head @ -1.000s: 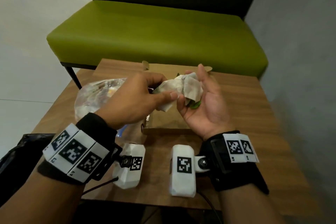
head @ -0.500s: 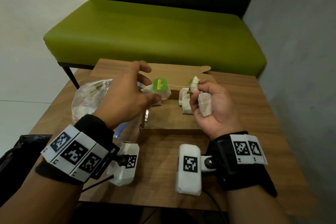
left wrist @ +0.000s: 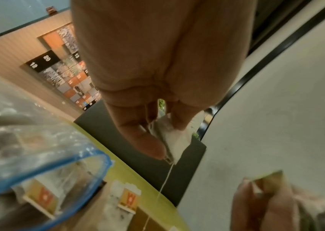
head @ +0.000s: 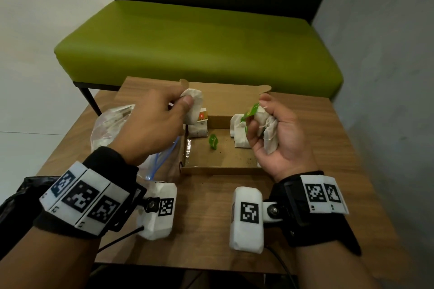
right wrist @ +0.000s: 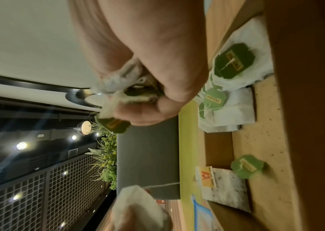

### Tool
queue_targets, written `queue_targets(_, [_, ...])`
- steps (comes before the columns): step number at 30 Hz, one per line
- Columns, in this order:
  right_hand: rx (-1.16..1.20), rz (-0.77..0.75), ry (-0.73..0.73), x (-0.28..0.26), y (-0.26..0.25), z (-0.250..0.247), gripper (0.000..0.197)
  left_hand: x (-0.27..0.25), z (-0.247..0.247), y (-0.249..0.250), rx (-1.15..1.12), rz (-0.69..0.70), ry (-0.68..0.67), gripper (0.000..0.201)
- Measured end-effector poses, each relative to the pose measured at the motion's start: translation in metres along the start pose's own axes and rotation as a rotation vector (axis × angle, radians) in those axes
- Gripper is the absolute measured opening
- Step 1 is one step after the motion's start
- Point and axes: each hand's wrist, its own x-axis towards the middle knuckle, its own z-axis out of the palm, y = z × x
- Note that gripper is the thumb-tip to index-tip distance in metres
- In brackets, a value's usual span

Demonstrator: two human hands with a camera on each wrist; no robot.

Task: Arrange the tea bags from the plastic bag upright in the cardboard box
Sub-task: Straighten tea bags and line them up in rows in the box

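An open cardboard box point(head: 218, 168) lies on the wooden table. My left hand point(head: 183, 105) pinches one white tea bag point(head: 193, 108) above the box's left side; its string hangs down point(left wrist: 164, 184). My right hand point(head: 260, 124) grips a bunch of tea bags point(head: 269, 134) with a green tag point(head: 251, 110) over the box's right side. Tea bags with green tags point(head: 239, 134) stand at the box's right wall. One with an orange tag point(head: 199, 128) stands at the left wall. A loose green tag point(head: 213, 141) lies on the box floor. The clear plastic bag point(head: 110, 124) lies left of the box.
A green bench point(head: 197, 42) with a dark backrest stands just beyond the table. A grey wall point(head: 387, 77) runs along the right. Something black point(head: 14, 195) lies at the table's near left. Tea crumbs speckle the box floor.
My hands have drawn apart: the left one pulled a single tea bag out of the bunch and carried it left, while the right one closed round the others.
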Motion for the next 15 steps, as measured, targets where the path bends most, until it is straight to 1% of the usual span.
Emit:
queue_targets(2, [-0.065, -0.013, -0.002, 0.000, 0.003, 0.000, 0.025, -0.002, 0.002, 0.008, -0.122, -0.030, -0.058, 0.024])
queue_targets(4, [-0.161, -0.052, -0.006, 0.001, 0.005, 0.001, 0.030, -0.002, 0.004, 0.012, -0.199, -0.026, -0.101, 0.022])
queue_targets(6, [-0.232, -0.087, -0.041, 0.001, 0.007, 0.001, 0.029, -0.003, 0.005, 0.015, -0.261, -0.022, -0.118, 0.019])
queue_targets(7, [-0.253, -0.102, -0.072, 0.001, 0.008, 0.001, 0.026, -0.003, 0.006, 0.015, -0.295, -0.029, -0.118, 0.018])
queue_targets(10, [-0.353, -0.141, -0.169, 0.004, 0.014, 0.003, 0.015, -0.003, 0.010, 0.015, -0.312, -0.057, -0.098, 0.018])
queue_targets(13, [-0.517, -0.162, -0.249, 0.006, 0.022, 0.006, 0.022, -0.003, 0.013, 0.015, -0.316, -0.078, -0.115, 0.022])
queue_targets(15, [-0.618, -0.172, -0.256, 0.006, 0.026, 0.007, 0.024, -0.003, 0.014, 0.017, -0.345, -0.090, -0.125, 0.024])
